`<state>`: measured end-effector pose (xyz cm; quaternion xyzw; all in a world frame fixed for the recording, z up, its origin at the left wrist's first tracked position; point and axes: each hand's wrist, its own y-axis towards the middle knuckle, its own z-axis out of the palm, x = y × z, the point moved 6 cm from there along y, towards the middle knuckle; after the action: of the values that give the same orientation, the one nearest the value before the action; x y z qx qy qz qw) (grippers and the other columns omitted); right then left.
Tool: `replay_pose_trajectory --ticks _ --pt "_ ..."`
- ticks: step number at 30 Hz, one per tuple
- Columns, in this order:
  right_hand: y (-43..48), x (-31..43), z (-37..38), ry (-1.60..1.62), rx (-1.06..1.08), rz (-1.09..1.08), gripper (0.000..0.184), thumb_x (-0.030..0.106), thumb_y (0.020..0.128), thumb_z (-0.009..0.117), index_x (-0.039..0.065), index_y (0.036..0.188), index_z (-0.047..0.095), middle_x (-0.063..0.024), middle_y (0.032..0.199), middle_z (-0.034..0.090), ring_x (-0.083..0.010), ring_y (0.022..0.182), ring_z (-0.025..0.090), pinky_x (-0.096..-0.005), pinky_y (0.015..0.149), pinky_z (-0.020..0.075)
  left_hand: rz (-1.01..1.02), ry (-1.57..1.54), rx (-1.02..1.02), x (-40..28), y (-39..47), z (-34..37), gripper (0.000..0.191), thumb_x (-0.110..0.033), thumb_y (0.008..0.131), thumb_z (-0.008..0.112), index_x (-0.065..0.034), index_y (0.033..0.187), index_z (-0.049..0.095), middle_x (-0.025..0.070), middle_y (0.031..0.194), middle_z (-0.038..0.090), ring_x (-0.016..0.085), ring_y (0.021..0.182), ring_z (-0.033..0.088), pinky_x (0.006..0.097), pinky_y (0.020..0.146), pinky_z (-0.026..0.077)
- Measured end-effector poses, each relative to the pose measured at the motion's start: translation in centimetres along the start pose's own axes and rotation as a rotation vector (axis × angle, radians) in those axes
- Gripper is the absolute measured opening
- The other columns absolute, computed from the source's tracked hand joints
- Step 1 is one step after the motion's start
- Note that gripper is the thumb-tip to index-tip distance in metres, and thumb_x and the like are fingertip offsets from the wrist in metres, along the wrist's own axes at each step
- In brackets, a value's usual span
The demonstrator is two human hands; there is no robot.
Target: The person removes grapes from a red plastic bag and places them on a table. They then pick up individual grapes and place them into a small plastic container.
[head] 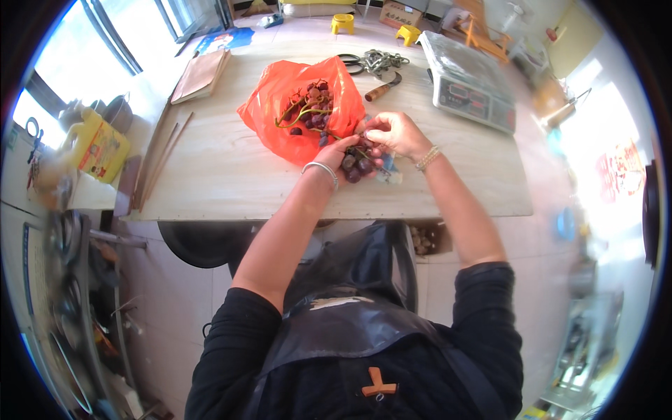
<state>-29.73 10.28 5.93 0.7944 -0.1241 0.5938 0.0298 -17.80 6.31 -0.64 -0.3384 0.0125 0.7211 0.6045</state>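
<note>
My left hand (338,152) holds a small bunch of dark purple grapes (356,167) just off the near right edge of a red plastic bag (273,142). Thumb and fingertips of my right hand (392,135) pinch at the upper part of the same bunch; what exactly lies between them is too small to tell. More grapes on green and brown stems (315,102) lie in the open bag. Beneath my hands, a crumpled blue and white piece of material (389,170) rests on the wooden table (236,199).
Behind the bag lie black-handled scissors (353,64), a metal chain (382,63) and a curved knife with a wooden handle (383,88). A digital scale (467,84) stands at the right. Left are a brown notebook (199,76), thin sticks (168,157) and a yellow jug (100,144).
</note>
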Motion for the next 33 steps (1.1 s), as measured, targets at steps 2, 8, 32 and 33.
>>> replay_pose_trajectory --ticks 2,8,32,33 --pt "-0.3 0.8 0.0 -0.204 -0.031 -0.072 0.022 0.013 0.083 0.065 -0.002 0.098 0.064 -0.0106 0.082 0.069 -0.0163 0.064 0.064 -0.0312 0.062 0.0523 -0.003 -0.003 0.002 0.1 -0.1 0.0 0.032 -0.029 0.099 0.041 -0.0008 0.108 0.055 0.0184 0.095 0.066 0.035 0.085 0.066 0.0475 0.071 0.055" --pt "-0.1 2.6 0.8 -0.676 -0.254 -0.223 0.019 0.013 0.081 0.059 -0.003 0.09 0.059 -0.025 0.085 0.065 -0.0387 0.079 0.064 -0.0444 0.072 0.0507 -0.009 -0.08 0.007 0.1 -0.5 0.5 0.026 -0.025 0.097 0.048 0.0003 0.101 0.053 0.0196 0.091 0.063 0.037 0.082 0.066 0.0488 0.066 0.056" --pt "1.7 0.5 -2.0 -0.577 -0.528 -0.184 0.026 0.017 0.079 0.068 -0.003 0.094 0.064 -0.0253 0.088 0.065 -0.0384 0.083 0.065 -0.0422 0.075 0.0521 0.004 -0.106 0.057 0.1 -0.1 -0.1 0.03 -0.029 0.098 0.046 -0.0019 0.109 0.055 0.0199 0.098 0.064 0.035 0.084 0.066 0.0475 0.067 0.056" --pt "1.8 -0.4 -3.1 -0.435 -0.512 -0.105 0.026 0.018 0.078 0.071 -0.002 0.095 0.066 -0.0216 0.087 0.068 -0.0334 0.081 0.067 -0.0375 0.075 0.0533 0.019 -0.096 0.014 0.0 0.0 -0.3 0.032 -0.03 0.099 0.044 -0.003 0.114 0.053 0.0216 0.104 0.064 0.036 0.085 0.067 0.0487 0.069 0.056"
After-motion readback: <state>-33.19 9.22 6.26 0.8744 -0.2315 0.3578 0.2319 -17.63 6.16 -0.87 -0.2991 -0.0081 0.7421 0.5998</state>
